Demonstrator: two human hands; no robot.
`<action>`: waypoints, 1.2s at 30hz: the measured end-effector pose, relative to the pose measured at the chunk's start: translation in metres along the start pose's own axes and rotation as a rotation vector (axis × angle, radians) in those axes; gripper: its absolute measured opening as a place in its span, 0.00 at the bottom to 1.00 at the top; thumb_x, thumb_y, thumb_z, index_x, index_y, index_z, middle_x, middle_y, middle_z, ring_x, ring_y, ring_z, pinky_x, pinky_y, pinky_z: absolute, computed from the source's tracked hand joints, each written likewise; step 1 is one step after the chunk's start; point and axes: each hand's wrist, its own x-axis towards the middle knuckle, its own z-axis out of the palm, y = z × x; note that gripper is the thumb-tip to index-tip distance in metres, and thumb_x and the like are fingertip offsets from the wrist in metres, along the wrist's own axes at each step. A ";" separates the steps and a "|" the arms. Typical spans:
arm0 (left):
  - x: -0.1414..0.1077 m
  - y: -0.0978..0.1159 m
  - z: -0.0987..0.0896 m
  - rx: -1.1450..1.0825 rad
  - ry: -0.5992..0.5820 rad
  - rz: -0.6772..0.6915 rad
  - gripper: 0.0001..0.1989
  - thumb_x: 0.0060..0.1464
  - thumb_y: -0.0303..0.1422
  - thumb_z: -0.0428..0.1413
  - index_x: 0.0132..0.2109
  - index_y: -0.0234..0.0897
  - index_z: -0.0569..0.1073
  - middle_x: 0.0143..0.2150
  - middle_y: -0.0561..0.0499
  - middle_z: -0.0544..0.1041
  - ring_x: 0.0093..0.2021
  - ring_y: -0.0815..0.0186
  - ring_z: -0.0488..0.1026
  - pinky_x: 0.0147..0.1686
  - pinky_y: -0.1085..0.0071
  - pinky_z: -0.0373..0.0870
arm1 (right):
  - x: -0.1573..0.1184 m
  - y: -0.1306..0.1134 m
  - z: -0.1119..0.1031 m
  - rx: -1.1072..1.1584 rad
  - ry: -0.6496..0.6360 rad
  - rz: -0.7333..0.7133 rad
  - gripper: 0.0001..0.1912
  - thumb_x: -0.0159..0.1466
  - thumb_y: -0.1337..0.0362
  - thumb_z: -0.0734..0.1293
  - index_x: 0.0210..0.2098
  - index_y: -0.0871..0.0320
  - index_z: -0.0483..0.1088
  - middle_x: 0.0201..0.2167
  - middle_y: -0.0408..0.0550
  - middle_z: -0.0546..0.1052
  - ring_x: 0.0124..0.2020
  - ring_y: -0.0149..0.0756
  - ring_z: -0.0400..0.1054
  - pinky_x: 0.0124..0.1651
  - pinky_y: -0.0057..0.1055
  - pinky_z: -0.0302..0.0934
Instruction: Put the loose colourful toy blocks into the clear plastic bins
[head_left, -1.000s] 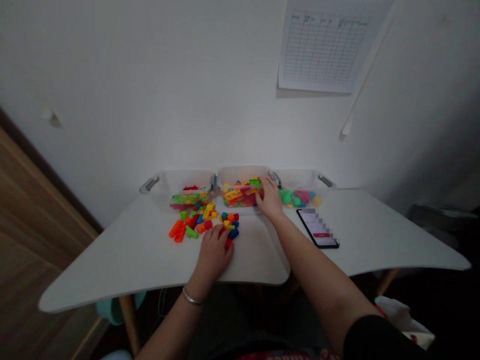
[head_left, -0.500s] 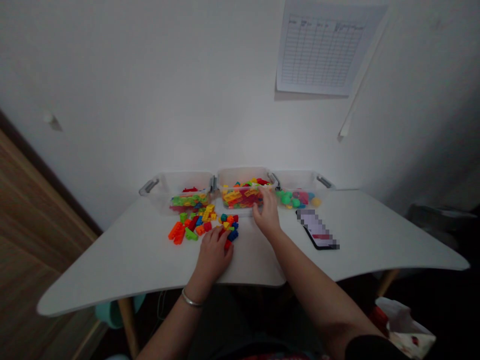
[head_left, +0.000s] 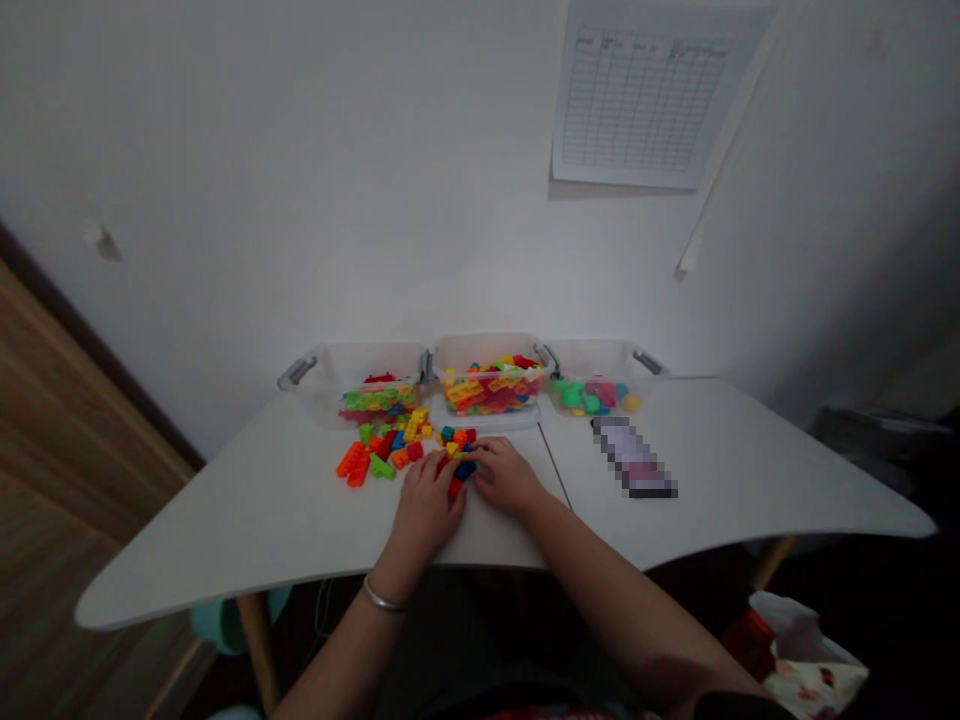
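Colourful plastic building blocks lie in a loose pile on the white table (head_left: 270,510), among them an orange block (head_left: 352,466), a light green block (head_left: 382,467) and a yellow block (head_left: 416,425). My left hand (head_left: 427,500) rests at the pile's near right side, its fingers curled round a red building block (head_left: 454,487). Close beside it, my right hand (head_left: 510,475) reaches in from the right, fingers bent onto a dark blue building block (head_left: 466,468). The fingertips partly hide the blocks beneath them.
Behind the pile, clear plastic boxes stand along the wall: a left box (head_left: 367,360) and a middle box (head_left: 491,350) with blocks, and a right box (head_left: 592,355) with rounded pieces. A phone (head_left: 634,458) lies right of my hands. A printed sheet (head_left: 645,100) hangs above.
My right hand has moved from the front of the middle box down and left to the pile, beside my left hand. The left hand has stayed in place.
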 end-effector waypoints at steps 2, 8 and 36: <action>0.000 0.000 0.000 -0.006 0.002 0.000 0.18 0.57 0.34 0.52 0.54 0.36 0.72 0.55 0.40 0.72 0.56 0.51 0.68 0.58 0.52 0.66 | 0.000 -0.001 0.000 0.001 0.001 -0.005 0.19 0.58 0.70 0.70 0.49 0.53 0.74 0.51 0.51 0.74 0.55 0.41 0.64 0.59 0.41 0.60; 0.000 0.000 -0.001 0.004 -0.012 -0.003 0.18 0.57 0.34 0.51 0.53 0.35 0.73 0.55 0.38 0.72 0.56 0.51 0.67 0.58 0.52 0.65 | -0.001 -0.003 -0.004 -0.075 0.014 0.070 0.12 0.60 0.68 0.70 0.44 0.56 0.74 0.46 0.50 0.75 0.51 0.40 0.65 0.56 0.38 0.61; 0.001 0.001 -0.004 0.026 -0.045 -0.008 0.18 0.57 0.33 0.53 0.53 0.33 0.74 0.57 0.38 0.72 0.57 0.50 0.67 0.59 0.53 0.65 | -0.003 0.020 -0.001 -0.117 0.032 0.336 0.11 0.60 0.69 0.68 0.43 0.55 0.72 0.42 0.49 0.77 0.48 0.41 0.67 0.53 0.37 0.59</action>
